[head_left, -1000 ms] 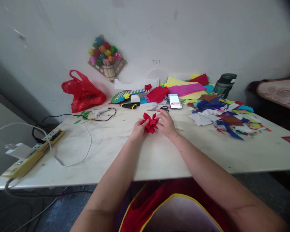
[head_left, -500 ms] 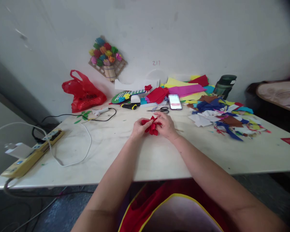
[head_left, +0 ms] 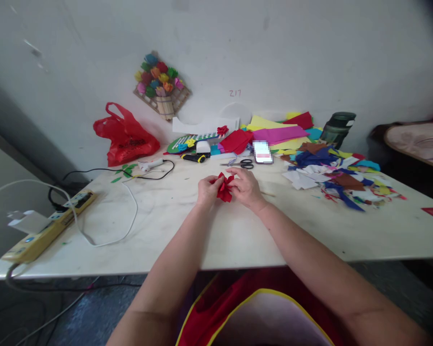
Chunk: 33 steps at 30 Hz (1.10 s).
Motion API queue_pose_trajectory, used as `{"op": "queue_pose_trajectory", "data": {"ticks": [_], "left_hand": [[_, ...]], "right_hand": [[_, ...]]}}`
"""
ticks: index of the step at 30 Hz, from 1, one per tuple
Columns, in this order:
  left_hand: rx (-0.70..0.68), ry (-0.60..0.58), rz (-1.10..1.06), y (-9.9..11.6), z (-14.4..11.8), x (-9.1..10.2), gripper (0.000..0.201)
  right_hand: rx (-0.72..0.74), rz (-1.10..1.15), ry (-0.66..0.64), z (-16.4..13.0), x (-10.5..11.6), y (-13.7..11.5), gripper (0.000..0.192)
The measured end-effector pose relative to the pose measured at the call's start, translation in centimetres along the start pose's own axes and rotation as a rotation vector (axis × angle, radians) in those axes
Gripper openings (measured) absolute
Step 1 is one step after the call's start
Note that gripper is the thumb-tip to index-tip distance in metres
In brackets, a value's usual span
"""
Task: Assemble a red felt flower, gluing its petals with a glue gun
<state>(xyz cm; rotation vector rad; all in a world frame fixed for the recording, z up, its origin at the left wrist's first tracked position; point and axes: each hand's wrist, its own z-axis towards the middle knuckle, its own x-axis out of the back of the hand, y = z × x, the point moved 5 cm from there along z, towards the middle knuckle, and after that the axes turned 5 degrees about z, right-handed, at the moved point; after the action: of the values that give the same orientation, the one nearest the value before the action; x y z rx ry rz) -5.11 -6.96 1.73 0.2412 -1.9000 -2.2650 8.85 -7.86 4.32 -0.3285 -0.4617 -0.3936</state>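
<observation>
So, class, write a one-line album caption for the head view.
Both hands, left hand and right hand, hold a red paper flower over a white table.

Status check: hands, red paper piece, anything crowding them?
Left hand and right hand both pinching red paper flower above table. Scissors just beyond, not touching.

The hands are closing in: the left hand (head_left: 208, 189) and right hand (head_left: 246, 187) are pressing tighter around the red paper flower (head_left: 224, 187), which is looking smaller and more bunched, its petals no longer splaying toward twelve o'clock as they were a second ago.
</observation>
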Motion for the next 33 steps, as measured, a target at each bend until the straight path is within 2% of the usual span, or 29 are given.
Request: {"op": "queue_pose_trajectory", "data": {"ticks": [7, 12, 15, 22, 33], "left_hand": [[0.041, -0.011, -0.058, -0.63, 0.24, -0.09, 0.038], [0.037, 0.0, -0.029, -0.61, 0.16, -0.3, 0.035], [0.028, 0.001, -0.027, -0.48, 0.01, -0.28, 0.031], [0.092, -0.208, -0.084, -0.64, -0.04, -0.33, 0.023], [0.053, -0.268, -0.081, 0.0, -0.11, 0.0, 0.021]], "right_hand": [[-0.034, 0.056, 0.007, -0.08, -0.16, 0.14, 0.015], [-0.043, 0.002, -0.007, -0.17, -0.13, 0.2, 0.02], [-0.042, -0.029, -0.024, -0.24, -0.2, 0.33, 0.016], [-0.025, -0.05, -0.058, -0.1, 0.04, 0.11, 0.015], [0.009, 0.018, -0.078, -0.01, 0.17, -0.48, 0.018]]}}
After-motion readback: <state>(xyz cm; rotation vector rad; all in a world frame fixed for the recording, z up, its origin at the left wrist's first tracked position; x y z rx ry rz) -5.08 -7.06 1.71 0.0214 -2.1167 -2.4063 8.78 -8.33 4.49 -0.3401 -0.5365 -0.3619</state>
